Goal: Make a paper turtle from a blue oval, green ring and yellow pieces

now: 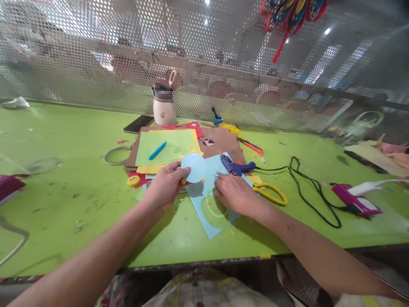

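1. Centre: left hand (pixel 168 183) pinches 1 light-blue paper disc (pixel 194 167).
2. Right of centre: right hand (pixel 234 192) over blue paper sheet (pixel 200 204); I cannot tell whether its fingers grip anything.
3. Blue glue gun (pixel 235 168) just above it, yellow-handled scissors (pixel 283 199) beside.
4. Right: looped black cord (pixel 273 170).

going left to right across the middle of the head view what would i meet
Purple object at the left edge, metal ring, round yellow object, left hand, light-blue paper disc, right hand, yellow handle loop, purple power strip.
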{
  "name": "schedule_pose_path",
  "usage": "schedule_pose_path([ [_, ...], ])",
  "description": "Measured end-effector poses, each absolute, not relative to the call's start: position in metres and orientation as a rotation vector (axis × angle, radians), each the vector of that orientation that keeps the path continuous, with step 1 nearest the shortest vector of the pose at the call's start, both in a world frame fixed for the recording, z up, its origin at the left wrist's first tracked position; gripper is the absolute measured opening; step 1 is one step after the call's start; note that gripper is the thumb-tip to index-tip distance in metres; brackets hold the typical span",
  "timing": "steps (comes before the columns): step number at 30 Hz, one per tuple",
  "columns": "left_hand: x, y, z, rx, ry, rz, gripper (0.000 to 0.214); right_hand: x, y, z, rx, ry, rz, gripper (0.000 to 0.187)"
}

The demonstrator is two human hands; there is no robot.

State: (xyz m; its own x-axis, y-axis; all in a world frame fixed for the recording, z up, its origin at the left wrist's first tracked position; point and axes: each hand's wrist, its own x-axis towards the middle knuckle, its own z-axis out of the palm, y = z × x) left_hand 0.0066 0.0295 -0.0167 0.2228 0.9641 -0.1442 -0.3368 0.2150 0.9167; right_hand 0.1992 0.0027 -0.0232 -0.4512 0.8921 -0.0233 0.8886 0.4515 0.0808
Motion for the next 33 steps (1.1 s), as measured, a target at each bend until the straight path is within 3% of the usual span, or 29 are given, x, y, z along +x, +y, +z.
schedule_pose_path([
  [7,0.007,0.033,-0.019,0.904,0.905,1.091,0.026,0.206,0.005,-0.012,1.664,2.596,0.034,0.016],
  [16,0.009,0.033,-0.019,0.929,0.950,1.129,0.032,0.219,-0.005,0.003,1.716,2.496,-0.009,0.026],
  [25,0.008,0.032,-0.017,0.938,0.942,1.136,0.028,0.203,-0.014,-0.021,1.864,2.483,-0.037,0.011],
  [33,0.011,0.031,-0.023,0.914,0.982,1.090,0.027,0.209,-0.014,0.016,2.034,2.560,-0.261,0.013],
])
